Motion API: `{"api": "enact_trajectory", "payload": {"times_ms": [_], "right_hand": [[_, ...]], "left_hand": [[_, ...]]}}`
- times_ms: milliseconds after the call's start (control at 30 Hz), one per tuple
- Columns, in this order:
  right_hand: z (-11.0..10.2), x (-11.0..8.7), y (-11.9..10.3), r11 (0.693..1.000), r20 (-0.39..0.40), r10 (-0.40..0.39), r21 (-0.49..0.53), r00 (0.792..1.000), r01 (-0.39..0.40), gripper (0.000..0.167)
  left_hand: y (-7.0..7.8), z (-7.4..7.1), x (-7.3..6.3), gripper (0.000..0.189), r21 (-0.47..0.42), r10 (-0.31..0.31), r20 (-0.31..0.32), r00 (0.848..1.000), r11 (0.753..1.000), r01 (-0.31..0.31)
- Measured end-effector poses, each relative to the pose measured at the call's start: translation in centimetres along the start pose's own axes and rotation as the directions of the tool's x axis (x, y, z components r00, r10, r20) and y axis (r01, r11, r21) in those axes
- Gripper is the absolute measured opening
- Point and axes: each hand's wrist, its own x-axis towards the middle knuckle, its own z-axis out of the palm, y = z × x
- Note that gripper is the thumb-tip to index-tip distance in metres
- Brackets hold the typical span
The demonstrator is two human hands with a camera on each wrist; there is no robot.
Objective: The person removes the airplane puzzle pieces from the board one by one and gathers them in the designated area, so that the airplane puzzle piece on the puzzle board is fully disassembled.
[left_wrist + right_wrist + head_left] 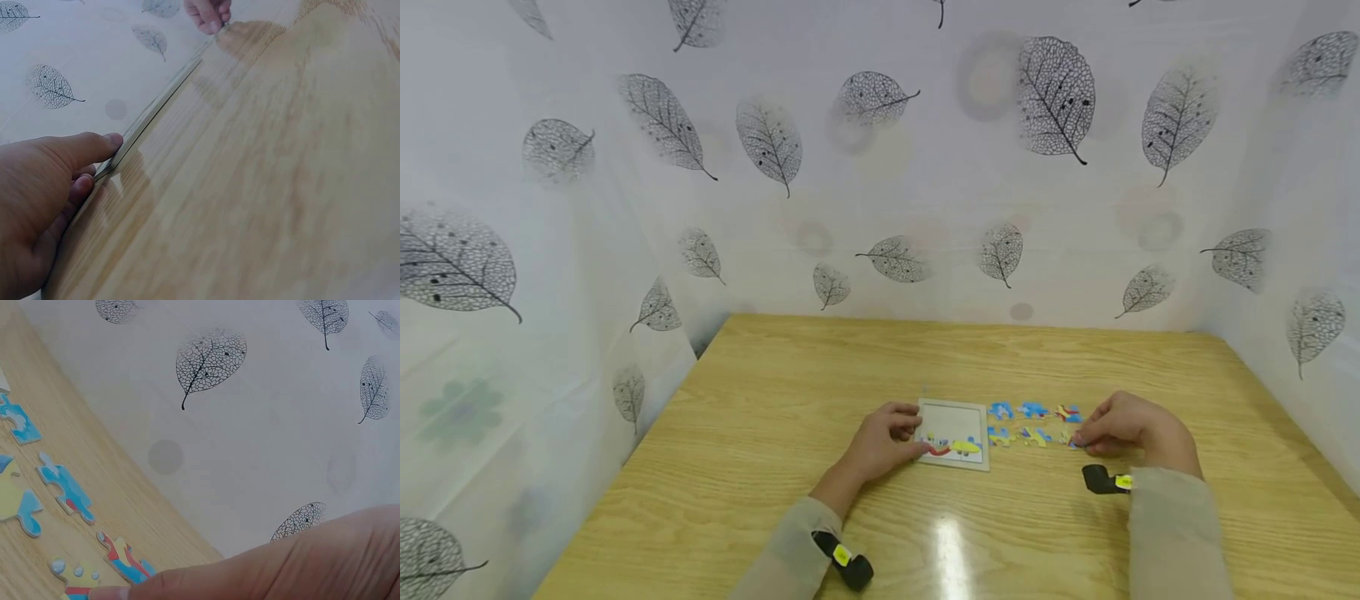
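Observation:
A square puzzle tray (987, 454) lies on the table, with yellow, red and blue pieces (966, 447) fitted along its near side. My left hand (883, 442) grips the tray's left edge, the thumb over the rim and the fingers along the side. In the left wrist view the tray (156, 106) appears almost edge-on beside the thumb. To the right, my right hand (1131, 425) pinches a yellow puzzle piece (74, 572) with pale blue dots and a red and blue edge, at the right end of the nearer row. The right fingers other than the thumb are mostly hidden in its wrist view.
Between tray and right hand, loose puzzle pieces form two rows, including a blue piece (1033, 409), a red-and-yellow piece (1067, 412) and a yellow-and-blue piece (1037, 437). The wooden table (775, 375) meets a leaf-patterned cloth (910, 192) at the back and sides.

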Motion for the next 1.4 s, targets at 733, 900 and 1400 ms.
{"api": "enact_trajectory", "payload": {"times_ms": [733,900,1400], "right_hand": [[0.4,1.3,-0.8,0.976,0.067,-0.217,0.029,0.974,0.216,0.044],[0.9,1.6,-1.4,0.968,0.058,-0.249,-0.002,0.967,0.25,0.043],[3.6,3.2,-3.9,0.94,0.1,-0.342,0.037,0.934,0.34,0.043]], "left_hand": [[0.0,0.0,0.2,0.053,0.031,-0.027,0.024,0.999,0.999,0.026],[0.0,0.1,0.1,0.054,0.024,-0.03,0.025,0.999,0.999,0.03],[0.0,0.0,0.1,0.057,0.013,-0.025,0.03,0.999,1.0,0.025]]}}
